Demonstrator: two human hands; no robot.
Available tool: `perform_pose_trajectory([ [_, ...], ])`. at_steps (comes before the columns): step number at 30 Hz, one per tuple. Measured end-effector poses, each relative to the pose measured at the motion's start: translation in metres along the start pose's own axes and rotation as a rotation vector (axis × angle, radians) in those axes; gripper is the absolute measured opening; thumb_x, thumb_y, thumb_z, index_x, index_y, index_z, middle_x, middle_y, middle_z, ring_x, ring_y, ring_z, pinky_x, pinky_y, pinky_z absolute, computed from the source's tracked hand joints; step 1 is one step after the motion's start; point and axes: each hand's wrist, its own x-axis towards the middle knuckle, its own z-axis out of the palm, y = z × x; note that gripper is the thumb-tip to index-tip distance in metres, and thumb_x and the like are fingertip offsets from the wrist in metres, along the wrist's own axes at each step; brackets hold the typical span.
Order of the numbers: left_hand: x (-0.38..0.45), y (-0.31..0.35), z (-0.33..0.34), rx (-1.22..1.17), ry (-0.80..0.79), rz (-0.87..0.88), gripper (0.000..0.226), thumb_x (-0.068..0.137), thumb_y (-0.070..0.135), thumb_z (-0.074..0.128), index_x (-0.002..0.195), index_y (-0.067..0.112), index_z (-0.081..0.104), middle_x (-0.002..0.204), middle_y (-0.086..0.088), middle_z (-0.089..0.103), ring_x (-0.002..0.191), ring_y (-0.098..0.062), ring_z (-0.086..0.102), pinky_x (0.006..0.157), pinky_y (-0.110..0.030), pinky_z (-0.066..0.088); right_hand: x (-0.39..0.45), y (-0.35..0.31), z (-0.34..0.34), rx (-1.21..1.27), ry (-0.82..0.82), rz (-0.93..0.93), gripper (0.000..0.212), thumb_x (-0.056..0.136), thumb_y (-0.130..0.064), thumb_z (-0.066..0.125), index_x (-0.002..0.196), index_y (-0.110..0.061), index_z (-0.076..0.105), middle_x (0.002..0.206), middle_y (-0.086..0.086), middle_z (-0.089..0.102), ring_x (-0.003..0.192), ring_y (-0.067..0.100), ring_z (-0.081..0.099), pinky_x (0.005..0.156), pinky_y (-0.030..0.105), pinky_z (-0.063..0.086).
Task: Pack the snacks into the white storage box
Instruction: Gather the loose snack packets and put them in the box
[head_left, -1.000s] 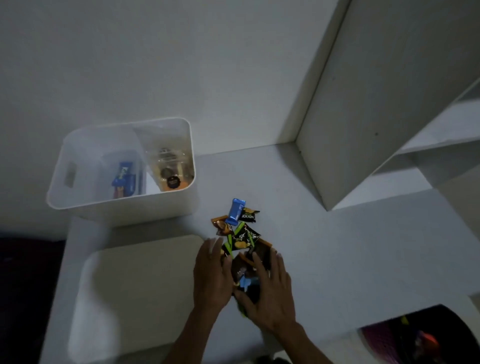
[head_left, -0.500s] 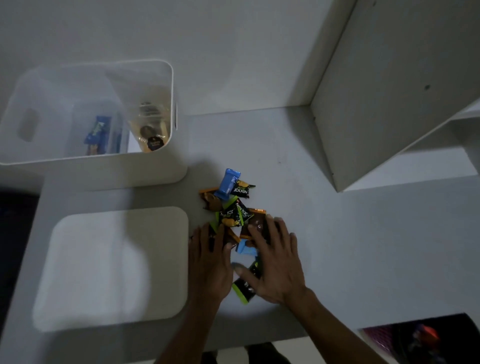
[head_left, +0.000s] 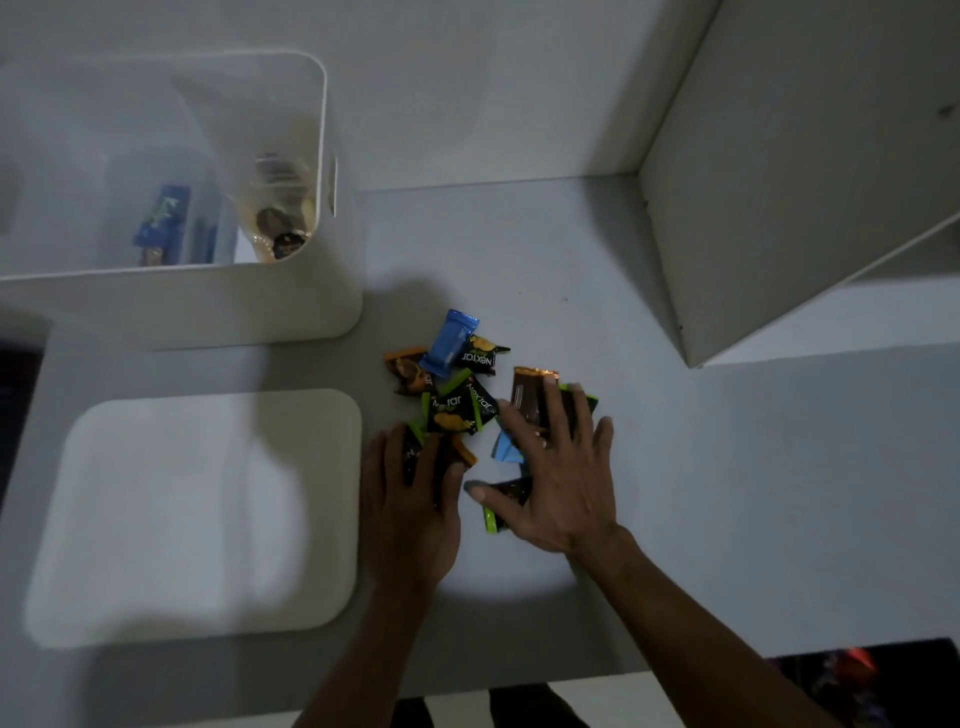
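Since the earlier frame: your right hand (head_left: 556, 483) has slid rightward, dragging a brown packet (head_left: 531, 395) clear of the pile, while your left hand (head_left: 410, 499) has barely shifted.
Left hand: palm down at lower centre of the frame, fingers together and flat on a dark green-edged packet (head_left: 414, 451) and an orange-edged one (head_left: 462, 451); it presses, it grips nothing.
Right hand: palm down just right of the left, fingers spread wide over the brown packet, a light blue wrapper (head_left: 505, 448) and a dark packet with a lime edge (head_left: 498, 506); thumb points left, nothing pinched.
Snacks: you have a loose pile at centre frame on the grey tabletop (head_left: 727, 493), topped by a blue wrapper (head_left: 450, 343).
Readable writing: "Nextar" on a black packet (head_left: 480, 356) beside the blue wrapper, and again on two packets (head_left: 460, 408) below it.
White storage box (head_left: 208, 306): upper left of the frame, open, well apart from your hands, with a blue packet (head_left: 161, 223) and a clear pack of biscuits (head_left: 280, 218) inside; print there is unreadable.
Lid (head_left: 197, 514): flat at lower left, just beside your left hand.
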Motion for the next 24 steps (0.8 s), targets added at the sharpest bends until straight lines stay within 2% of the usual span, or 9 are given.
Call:
perform_pose_trajectory([
  [2, 0.002, -0.002, 0.004, -0.027, -0.025, -0.074, 0.048, 0.102, 0.047, 0.033, 0.136, 0.022, 0.054, 0.144, -0.013, 0.047, 0.141, -0.036, 0.031, 0.115, -0.047, 0.023, 0.004, 0.001, 0.004, -0.049, -0.003, -0.021, 0.092, 0.074, -0.091, 0.036, 0.151, -0.042, 0.028, 0.165, 0.004, 0.008, 0.151, 0.034, 0.004, 0.111, 0.069, 0.016],
  [4, 0.005, 0.001, 0.003, -0.079, 0.034, -0.083, 0.047, 0.099, 0.048, 0.041, 0.132, 0.020, 0.059, 0.141, -0.015, 0.049, 0.137, -0.038, 0.036, 0.113, -0.047, 0.028, 0.007, 0.003, 0.009, -0.050, 0.036, -0.007, 0.083, 0.078, -0.087, 0.037, 0.147, -0.039, 0.040, 0.163, 0.003, 0.020, 0.150, 0.032, 0.015, 0.111, 0.067, 0.018],
  [8, 0.008, 0.010, 0.003, -0.091, 0.178, -0.103, 0.041, 0.095, 0.048, 0.054, 0.120, 0.017, 0.065, 0.131, -0.014, 0.057, 0.126, -0.038, 0.047, 0.102, -0.048, 0.040, 0.009, 0.003, 0.014, -0.041, 0.227, -0.016, 0.060, 0.087, -0.071, 0.048, 0.129, -0.030, 0.063, 0.148, 0.004, 0.049, 0.138, 0.031, 0.040, 0.105, 0.054, 0.033],
  [12, 0.006, 0.016, 0.007, -0.025, 0.243, -0.127, 0.037, 0.094, 0.048, 0.055, 0.113, 0.019, 0.067, 0.120, -0.005, 0.063, 0.114, -0.033, 0.055, 0.090, -0.043, 0.044, 0.004, -0.003, 0.020, -0.069, 0.371, 0.015, 0.038, 0.092, -0.056, 0.056, 0.111, -0.027, 0.071, 0.130, 0.003, 0.062, 0.116, 0.030, 0.055, 0.080, 0.042, 0.043],
  [17, 0.006, 0.020, 0.013, 0.016, 0.334, -0.047, 0.031, 0.096, 0.042, 0.056, 0.103, 0.016, 0.071, 0.102, -0.003, 0.068, 0.092, -0.029, 0.058, 0.066, -0.038, 0.049, 0.003, -0.010, 0.026, -0.011, 0.500, -0.004, 0.018, 0.092, -0.028, 0.063, 0.105, -0.022, 0.074, 0.118, 0.002, 0.069, 0.095, 0.027, 0.057, 0.059, 0.035, 0.047],
  [20, 0.006, 0.022, 0.013, 0.017, 0.378, -0.051, 0.032, 0.095, 0.042, 0.059, 0.106, 0.014, 0.071, 0.099, -0.003, 0.068, 0.089, -0.026, 0.058, 0.059, -0.031, 0.050, 0.004, -0.013, 0.026, 0.017, 0.526, -0.003, 0.025, 0.085, -0.014, 0.068, 0.109, -0.019, 0.073, 0.115, 0.002, 0.070, 0.090, 0.025, 0.058, 0.052, 0.028, 0.047],
  [24, 0.010, 0.019, 0.016, -0.015, 0.386, -0.035, 0.034, 0.093, 0.042, 0.062, 0.105, 0.012, 0.071, 0.095, -0.006, 0.068, 0.084, -0.026, 0.060, 0.055, -0.031, 0.050, 0.010, -0.009, 0.020, 0.110, 0.534, 0.010, 0.043, 0.075, -0.002, 0.073, 0.116, -0.014, 0.071, 0.106, 0.004, 0.073, 0.085, 0.026, 0.062, 0.050, 0.030, 0.050],
])
